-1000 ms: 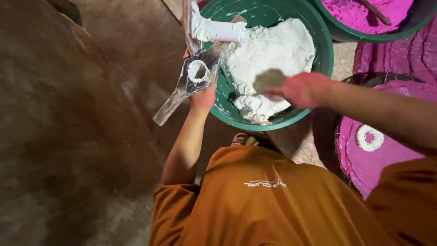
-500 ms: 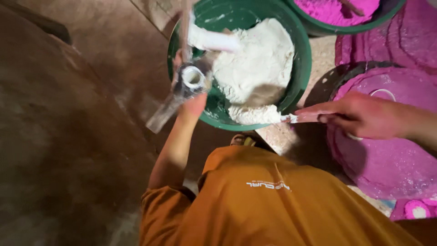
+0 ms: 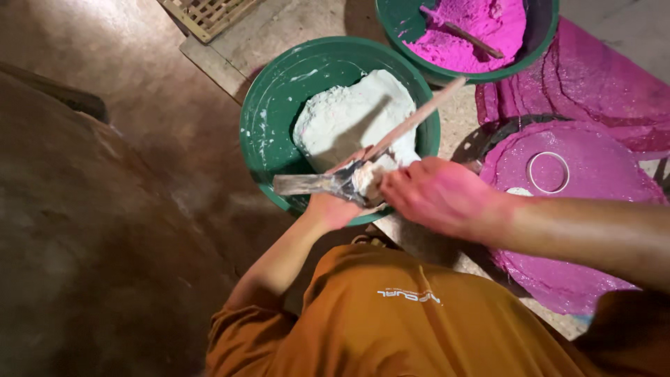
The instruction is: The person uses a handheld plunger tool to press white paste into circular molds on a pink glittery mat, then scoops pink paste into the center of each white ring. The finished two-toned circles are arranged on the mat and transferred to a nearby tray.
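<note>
My left hand grips a flat metal tool over the near rim of a green bowl that holds a mound of white paste. A lump of white paste sits on the tool's end. My right hand is closed around a thin wooden stick, whose lower end meets the paste on the tool right beside my left hand. The stick's other end slants up to the right over the bowl.
A second green bowl at the top holds pink paste and another stick. Round pink discs with a white ring on top lie at the right. A slatted crate stands at the top left. Brown floor spreads to the left.
My right hand came back from over the pink disc to the tool, now with the stick on it. My left hand lowered the tool from the bowl's left rim to its near rim.
</note>
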